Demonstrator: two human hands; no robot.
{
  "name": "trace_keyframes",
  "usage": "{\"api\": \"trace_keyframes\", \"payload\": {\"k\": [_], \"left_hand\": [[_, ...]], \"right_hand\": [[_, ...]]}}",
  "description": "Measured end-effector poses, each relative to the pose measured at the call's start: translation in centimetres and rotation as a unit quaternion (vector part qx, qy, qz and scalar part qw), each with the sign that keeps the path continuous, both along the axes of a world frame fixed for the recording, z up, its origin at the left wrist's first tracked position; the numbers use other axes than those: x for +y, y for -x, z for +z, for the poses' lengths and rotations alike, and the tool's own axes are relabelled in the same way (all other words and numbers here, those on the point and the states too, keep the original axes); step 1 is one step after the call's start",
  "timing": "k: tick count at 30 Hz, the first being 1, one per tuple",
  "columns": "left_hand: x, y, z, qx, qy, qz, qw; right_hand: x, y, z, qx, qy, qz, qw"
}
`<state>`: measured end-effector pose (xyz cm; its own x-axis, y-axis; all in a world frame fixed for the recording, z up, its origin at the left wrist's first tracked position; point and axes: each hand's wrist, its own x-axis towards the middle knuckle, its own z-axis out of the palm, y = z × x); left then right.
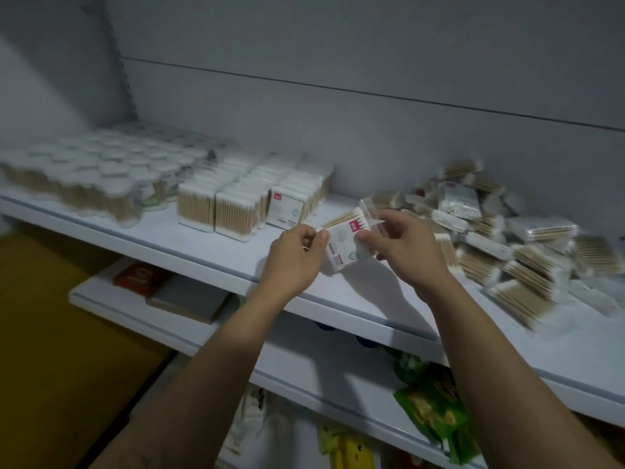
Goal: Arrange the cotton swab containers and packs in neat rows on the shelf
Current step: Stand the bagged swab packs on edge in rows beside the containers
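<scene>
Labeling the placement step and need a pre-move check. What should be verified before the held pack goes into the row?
1. Grip: pack held by left hand and right hand: ok.
2. Pack upright like the row: not ok, it is tilted.
3. Bare shelf just right of the standing packs: ok.
4. Standing packs in straight rows: ok.
5. Pile on the right sorted: not ok, it is heaped.
6. Pack's wrapper intact: cannot tell, blurred.
</scene>
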<state>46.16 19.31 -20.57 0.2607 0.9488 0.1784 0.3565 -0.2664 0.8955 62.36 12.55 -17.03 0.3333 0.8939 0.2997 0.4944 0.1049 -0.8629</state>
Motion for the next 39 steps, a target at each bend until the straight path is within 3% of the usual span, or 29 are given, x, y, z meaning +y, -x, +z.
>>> {"api": "trace_keyframes", "payload": {"k": [3,6,11,21,29,33,39], "left_hand": [[1.0,2.7,0.3,0.144,-0.09,0.031,0.985],[1.6,5.1,0.5,0.185,-0.149,0.057,0.97],[3.9,8.2,1.2,0.237,-0.259,0.072,0.934],[8.7,10.5,2.6,0.327,-0.296,0.014,0.897],[9.5,10.4,2.6,0.324,-0.325,0.002,0.888],[9.3,9.4,3.2,0.302,-0.357,0.006,0.884],[6.2,3.8,3.1,0.262,-0.376,-0.059,0.887]], "right_hand": [[2.1,1.7,0.2,-0.012,0.008,-0.031,0.999],[4.5,3.3,0.5,-0.072,0.01,-0.057,0.996],[8.5,6.2,0.9,-0.272,0.031,-0.099,0.957],[14.3,9.0,1.2,-0.422,0.072,-0.132,0.894],[13.6,8.8,-0.6,-0.47,0.066,-0.117,0.872],[12.3,8.4,-1.1,-0.456,0.046,-0.115,0.881],[6.5,3.5,-1.2,-0.418,0.033,-0.206,0.884]]}}
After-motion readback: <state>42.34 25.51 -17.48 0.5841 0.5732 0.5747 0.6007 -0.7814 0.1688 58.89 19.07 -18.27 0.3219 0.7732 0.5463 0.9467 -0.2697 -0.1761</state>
